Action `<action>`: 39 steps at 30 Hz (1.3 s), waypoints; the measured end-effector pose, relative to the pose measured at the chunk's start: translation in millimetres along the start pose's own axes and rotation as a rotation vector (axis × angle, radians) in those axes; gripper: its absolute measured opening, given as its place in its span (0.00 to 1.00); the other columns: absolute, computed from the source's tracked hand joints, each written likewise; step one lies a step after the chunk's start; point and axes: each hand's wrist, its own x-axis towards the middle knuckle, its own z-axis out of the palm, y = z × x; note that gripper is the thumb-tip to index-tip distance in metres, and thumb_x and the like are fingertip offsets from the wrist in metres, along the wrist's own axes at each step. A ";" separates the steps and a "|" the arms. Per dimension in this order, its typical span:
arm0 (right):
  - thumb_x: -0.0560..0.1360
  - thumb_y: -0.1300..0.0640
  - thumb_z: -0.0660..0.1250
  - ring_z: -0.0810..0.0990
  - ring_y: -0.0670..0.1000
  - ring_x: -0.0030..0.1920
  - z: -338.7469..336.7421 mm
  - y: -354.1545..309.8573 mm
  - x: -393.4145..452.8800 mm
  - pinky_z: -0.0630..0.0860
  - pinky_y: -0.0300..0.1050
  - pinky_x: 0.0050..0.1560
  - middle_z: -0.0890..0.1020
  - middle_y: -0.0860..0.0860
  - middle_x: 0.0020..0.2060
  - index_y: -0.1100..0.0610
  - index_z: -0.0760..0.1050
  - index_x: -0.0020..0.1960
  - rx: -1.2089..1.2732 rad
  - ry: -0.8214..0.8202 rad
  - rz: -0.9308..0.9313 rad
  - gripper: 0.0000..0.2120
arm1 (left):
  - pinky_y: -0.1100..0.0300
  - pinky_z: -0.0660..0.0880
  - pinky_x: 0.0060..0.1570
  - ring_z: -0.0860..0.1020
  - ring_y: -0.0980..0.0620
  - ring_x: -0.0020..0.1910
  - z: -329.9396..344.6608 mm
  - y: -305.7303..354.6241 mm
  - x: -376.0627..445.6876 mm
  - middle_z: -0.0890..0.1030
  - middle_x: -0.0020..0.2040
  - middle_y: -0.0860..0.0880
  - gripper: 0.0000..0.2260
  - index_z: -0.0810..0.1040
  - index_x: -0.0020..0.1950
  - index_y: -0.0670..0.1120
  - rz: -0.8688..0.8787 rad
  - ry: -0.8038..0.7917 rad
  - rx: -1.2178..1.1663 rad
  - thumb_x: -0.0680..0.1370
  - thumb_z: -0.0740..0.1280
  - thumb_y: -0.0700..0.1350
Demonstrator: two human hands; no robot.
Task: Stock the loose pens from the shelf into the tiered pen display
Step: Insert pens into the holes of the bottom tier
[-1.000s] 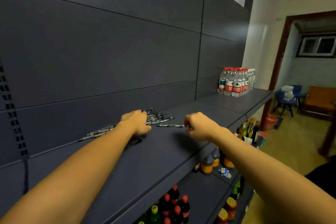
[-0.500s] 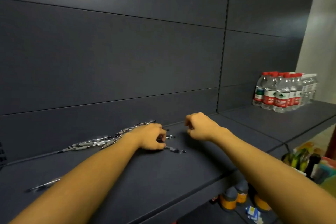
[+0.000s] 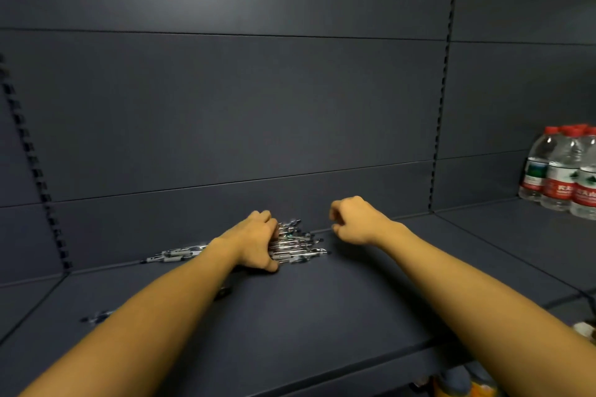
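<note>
Pens (image 3: 295, 243), clear-barrelled with dark caps, lie bunched at the far edge of the dark shelf (image 3: 322, 306), right against the back panel (image 3: 225, 106). Long axes run roughly left-right, along the back panel, tips poking out to the right of the left hand (image 3: 258, 243).

Left hand: fingers curled over the bundle, thumb low at the near side, gripping a fistful. How many pens it holds, cannot tell.

Right hand (image 3: 354, 222): just right of the bundle's tips, not touching them. Fingers curled loosely inward; nothing seen in it.

More loose pens trail off left along the back panel (image 3: 175, 255). One stray pen (image 3: 96, 317) lies nearer, beside the left forearm; another dark bit shows under that forearm, too hidden to name.

Water bottles (image 3: 561, 171), red caps, stand far right on the next shelf bay.

Tiered pen display: not in view.

Judgement: gathering step, early in the task. Left hand is on the bundle; right hand is the nearer free one to the protruding tips, so it is best placed to square them up or take the right end. Lifting lengthwise from one end risks pens sliding out.
</note>
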 end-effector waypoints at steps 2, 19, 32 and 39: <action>0.77 0.58 0.66 0.80 0.57 0.50 1.4 -1.7 3.2 0.80 0.54 0.53 0.80 0.54 0.51 0.56 0.76 0.55 0.003 -0.001 -0.013 0.08 | 0.52 0.74 0.58 0.68 0.50 0.55 1.8 -1.0 2.6 0.68 0.56 0.51 0.34 0.71 0.62 0.47 -0.052 -0.038 0.012 0.63 0.73 0.64; 0.77 0.57 0.66 0.80 0.55 0.50 16.8 9.3 1.6 0.81 0.53 0.54 0.81 0.52 0.49 0.54 0.76 0.53 0.047 -0.008 -0.012 0.05 | 0.49 0.78 0.54 0.77 0.44 0.52 2.2 25.3 22.4 0.76 0.56 0.47 0.19 0.73 0.59 0.46 -0.120 -0.367 0.003 0.74 0.69 0.56; 0.74 0.60 0.64 0.80 0.55 0.44 -19.0 25.0 1.0 0.81 0.51 0.47 0.81 0.51 0.43 0.53 0.77 0.47 0.121 0.209 0.070 0.05 | 0.52 0.68 0.38 0.74 0.44 0.42 -44.3 15.9 17.8 0.71 0.40 0.50 0.13 0.65 0.55 0.48 -0.015 0.045 -0.057 0.79 0.67 0.49; 0.74 0.60 0.63 0.80 0.55 0.46 -8.4 -12.3 18.0 0.82 0.52 0.48 0.81 0.52 0.45 0.53 0.77 0.48 0.146 0.118 -0.012 0.06 | 0.54 0.66 0.40 0.76 0.43 0.46 -63.8 -8.2 -28.5 0.69 0.38 0.52 0.12 0.70 0.50 0.48 -0.135 0.089 0.211 0.80 0.67 0.55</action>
